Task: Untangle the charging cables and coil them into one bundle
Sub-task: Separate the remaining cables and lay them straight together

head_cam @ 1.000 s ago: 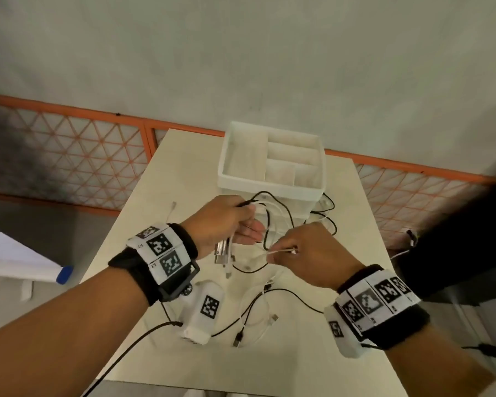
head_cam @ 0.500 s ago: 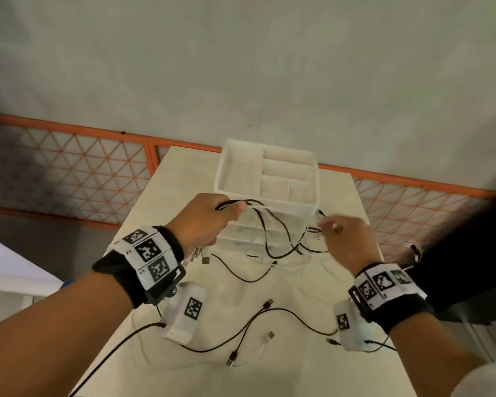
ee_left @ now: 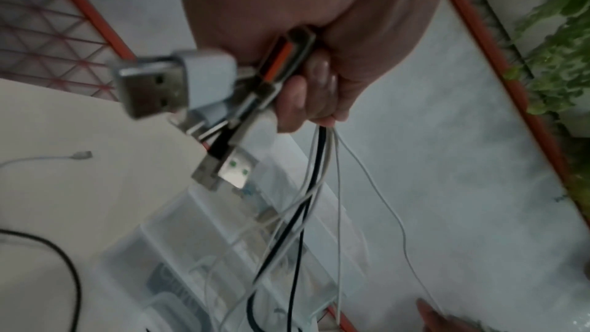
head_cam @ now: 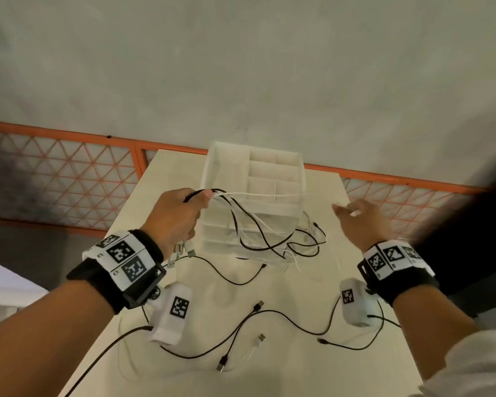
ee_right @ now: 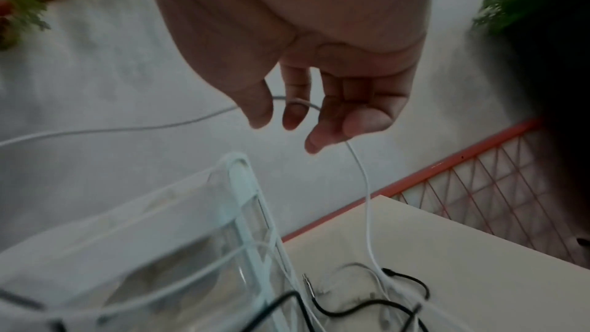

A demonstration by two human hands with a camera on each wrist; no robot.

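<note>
Left hand, raised just left of the white organizer w/ fingers curled tight round a bunch of black & white cables, USB plugs sticking out below the fist. Right hand, right of the organizer, fingers loosely curled, pinching one white cable that runs back to the left fist. More cables lie loose on the tabletop in front of the organizer.

Several thin cables, black and white, bunched at USB plugs, sagging in tangled loops in front of the organizer. One white strand drawn out taut to the organizer's right. Loose black cable and short white cable flat on table, nearer than the organizer.
</note>
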